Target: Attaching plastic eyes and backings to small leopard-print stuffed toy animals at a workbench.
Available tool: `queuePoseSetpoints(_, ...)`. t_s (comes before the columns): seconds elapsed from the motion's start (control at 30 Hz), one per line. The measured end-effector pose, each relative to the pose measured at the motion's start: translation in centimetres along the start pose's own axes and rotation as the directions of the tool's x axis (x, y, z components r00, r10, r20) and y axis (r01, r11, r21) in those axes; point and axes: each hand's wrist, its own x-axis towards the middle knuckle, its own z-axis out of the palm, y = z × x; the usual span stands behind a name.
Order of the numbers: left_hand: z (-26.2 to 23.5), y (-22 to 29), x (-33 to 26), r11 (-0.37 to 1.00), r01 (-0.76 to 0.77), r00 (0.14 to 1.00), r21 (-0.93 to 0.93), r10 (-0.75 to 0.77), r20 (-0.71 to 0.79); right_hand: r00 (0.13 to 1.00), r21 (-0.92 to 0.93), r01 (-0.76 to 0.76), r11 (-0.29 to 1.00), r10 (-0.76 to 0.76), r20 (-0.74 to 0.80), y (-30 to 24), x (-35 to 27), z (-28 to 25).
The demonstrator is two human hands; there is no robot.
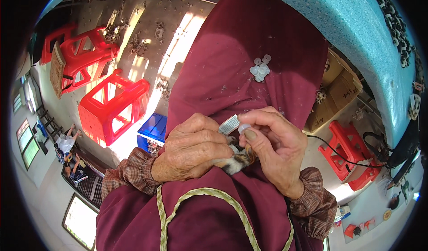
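Observation:
My left hand (191, 149) is closed around a small tuft of brown, white and black fur or feathers (238, 162) held over my maroon apron (232, 50). My right hand (274, 146) touches the same tuft and pinches a small white cap (244, 127) between thumb and forefinger. A small flat grey piece (229, 124) sticks out between the two hands; which hand holds it I cannot tell. A little heap of white plastic caps (261, 67) lies on the apron beyond the hands. Both wrists wear plaid cuffs.
Red plastic stools (111, 106) (350, 155) stand on the pale floor at left and right, with a blue crate (154, 127) between. Cardboard boxes (341, 88) sit beside a turquoise speckled surface (356, 23). A black cable (339, 150) and scattered debris lie around.

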Motion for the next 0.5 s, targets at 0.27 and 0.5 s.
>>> queuePoseSetpoints(0.27, 0.1, 0.2, -0.2, 0.99, -0.09, 0.99, 0.109, 0.101, -0.101, 0.959, 0.17, -0.283, 0.944, 0.273, 0.082, 0.3, -1.5, 0.4)
queuePoseSetpoints(0.5, -0.4, 0.2, 0.2, 0.998, -0.065, 0.997, 0.024, 0.066, -0.043, 0.95, 0.175, -0.309, 0.935, 0.295, 0.103, 0.8, -1.2, 0.8)
